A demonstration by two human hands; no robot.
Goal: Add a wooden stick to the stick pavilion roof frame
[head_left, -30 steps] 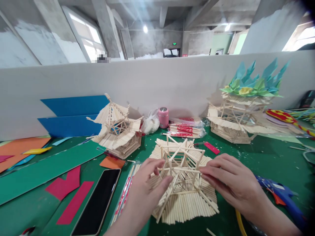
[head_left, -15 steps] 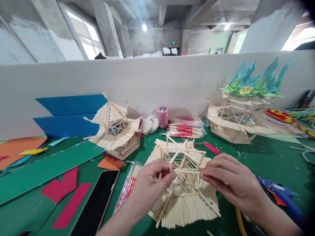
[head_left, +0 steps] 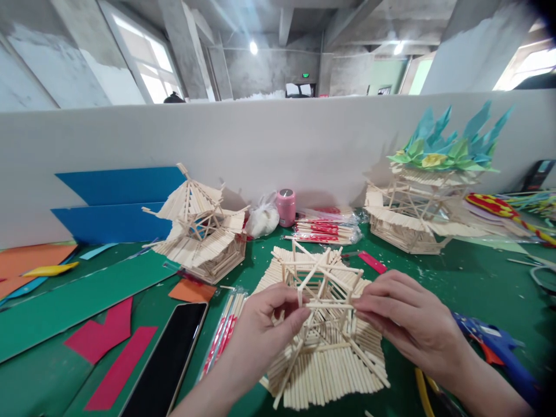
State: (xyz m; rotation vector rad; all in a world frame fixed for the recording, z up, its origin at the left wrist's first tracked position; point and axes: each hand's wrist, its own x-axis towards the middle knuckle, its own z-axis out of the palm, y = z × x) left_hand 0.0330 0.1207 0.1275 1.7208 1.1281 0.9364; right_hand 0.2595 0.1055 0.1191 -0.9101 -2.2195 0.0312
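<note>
A pavilion-like model of pale wooden sticks (head_left: 324, 373) stands on the green table in front of me, with a slatted skirt below and an open stick frame on top. My left hand (head_left: 271, 324) pinches the left end of a horizontal stick (head_left: 330, 304) on the near side of that frame. At the stick's right end, my right hand (head_left: 406, 315) has thumb and fingers pressed together around it. The fingertips partly cover both stick ends and the joints beside them.
A blue glue gun (head_left: 495, 336) and yellow-handled pliers (head_left: 423, 394) lie at right. Left are a phone (head_left: 167, 359), bagged sticks (head_left: 223, 330) and red paper (head_left: 121, 370). Behind stand two stick models (head_left: 200, 243) (head_left: 403, 226), a pink jar (head_left: 286, 208) and a white partition (head_left: 304, 145).
Both hands keep their hold on the stick almost without moving. The whole view has shifted very slightly.
</note>
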